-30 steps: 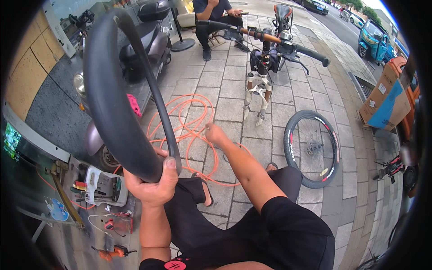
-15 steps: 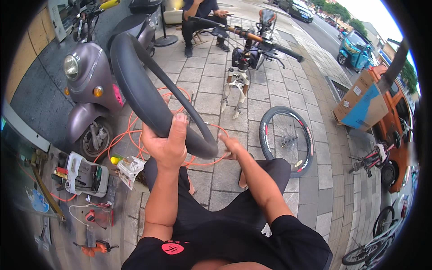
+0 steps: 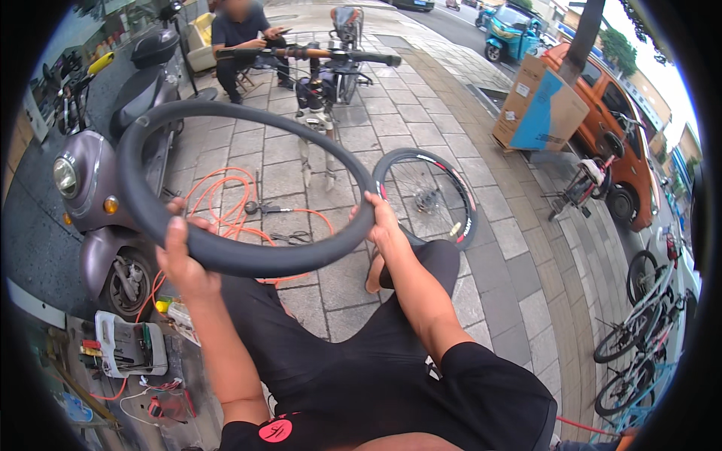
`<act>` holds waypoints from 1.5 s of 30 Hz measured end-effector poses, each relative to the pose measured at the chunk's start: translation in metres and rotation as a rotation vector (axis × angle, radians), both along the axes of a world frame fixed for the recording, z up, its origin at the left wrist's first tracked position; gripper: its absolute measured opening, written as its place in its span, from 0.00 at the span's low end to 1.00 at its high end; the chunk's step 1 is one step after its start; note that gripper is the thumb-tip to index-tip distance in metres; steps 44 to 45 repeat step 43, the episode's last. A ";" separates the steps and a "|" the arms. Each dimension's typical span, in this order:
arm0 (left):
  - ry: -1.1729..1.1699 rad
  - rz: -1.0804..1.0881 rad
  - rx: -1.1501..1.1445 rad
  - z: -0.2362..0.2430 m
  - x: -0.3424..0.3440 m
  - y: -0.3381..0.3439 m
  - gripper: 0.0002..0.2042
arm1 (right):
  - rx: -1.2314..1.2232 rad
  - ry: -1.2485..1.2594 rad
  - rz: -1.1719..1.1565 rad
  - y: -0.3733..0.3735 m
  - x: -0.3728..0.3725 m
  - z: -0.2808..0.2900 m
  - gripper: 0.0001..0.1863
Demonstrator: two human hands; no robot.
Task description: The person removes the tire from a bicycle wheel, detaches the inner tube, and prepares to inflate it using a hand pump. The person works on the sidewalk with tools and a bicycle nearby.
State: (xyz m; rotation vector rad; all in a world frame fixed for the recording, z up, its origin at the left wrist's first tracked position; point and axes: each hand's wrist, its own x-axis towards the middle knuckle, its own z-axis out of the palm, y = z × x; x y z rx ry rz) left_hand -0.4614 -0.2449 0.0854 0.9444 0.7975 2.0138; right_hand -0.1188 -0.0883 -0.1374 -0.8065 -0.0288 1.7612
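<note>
A black inflated bicycle inner tube (image 3: 263,260) is held up in front of me as a wide ring, tilted toward me. My left hand (image 3: 186,259) is closed around its near left part, thumb on the near side and fingertips showing inside the ring. At the tube's right end my right hand (image 3: 382,222) grips it, the fingers partly hidden behind the rubber. Beyond my right hand, a bicycle wheel with its tyre (image 3: 468,210) lies on the paving. An orange air hose (image 3: 226,177) with a dark inflator gauge (image 3: 263,209) shows through the ring.
A bicycle without its front wheel (image 3: 316,120) stands ahead, with a seated person (image 3: 244,37) behind it. A purple scooter (image 3: 94,180) is at left, above a grey tool bin (image 3: 154,361). A cardboard box (image 3: 541,109) and an orange car (image 3: 632,150) are at right.
The tube has swung from a steep, edge-on pose to a wide ring facing me. My right hand has come onto it; my left hand has moved left. The view has turned right.
</note>
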 end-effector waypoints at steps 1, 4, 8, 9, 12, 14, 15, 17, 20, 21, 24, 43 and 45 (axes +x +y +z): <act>-0.078 -0.007 -0.018 0.001 -0.010 0.008 0.23 | 0.033 -0.029 -0.048 -0.004 0.004 0.022 0.18; -0.264 -0.046 -0.054 0.013 -0.030 0.032 0.18 | 0.108 -0.057 -0.133 -0.031 0.013 0.074 0.17; -0.344 -0.073 -0.105 0.013 -0.029 0.040 0.16 | 0.163 -0.105 -0.204 -0.053 0.024 0.115 0.17; -0.358 -0.137 -0.143 0.006 -0.032 0.039 0.16 | 0.148 -0.109 -0.240 -0.062 0.027 0.125 0.16; -0.427 -0.149 -0.219 -0.010 -0.025 0.047 0.16 | 0.171 -0.212 -0.269 -0.083 0.047 0.138 0.17; -0.420 -0.272 -0.240 -0.018 -0.017 0.048 0.15 | 0.142 -0.199 -0.312 -0.103 0.058 0.147 0.17; -0.449 -0.306 -0.250 -0.026 -0.012 0.056 0.15 | 0.159 -0.250 -0.358 -0.112 0.067 0.154 0.17; -0.476 -0.389 -0.275 -0.040 -0.001 0.069 0.15 | 0.182 -0.328 -0.444 -0.130 0.083 0.162 0.18; -0.543 -0.465 -0.299 -0.051 0.035 0.085 0.14 | 0.162 -0.318 -0.537 -0.161 0.119 0.171 0.18; -0.565 -0.522 -0.319 -0.054 0.044 0.092 0.14 | 0.164 -0.378 -0.584 -0.171 0.123 0.181 0.18; -0.658 -0.696 -0.400 -0.074 0.073 0.106 0.14 | 0.174 -0.551 -0.693 -0.207 0.137 0.204 0.18; -0.393 -1.191 -0.800 -0.187 0.273 0.097 0.16 | 0.653 -1.184 -1.015 -0.350 0.170 0.330 0.18; -0.393 -1.191 -0.800 -0.187 0.273 0.097 0.16 | 0.653 -1.184 -1.015 -0.350 0.170 0.330 0.18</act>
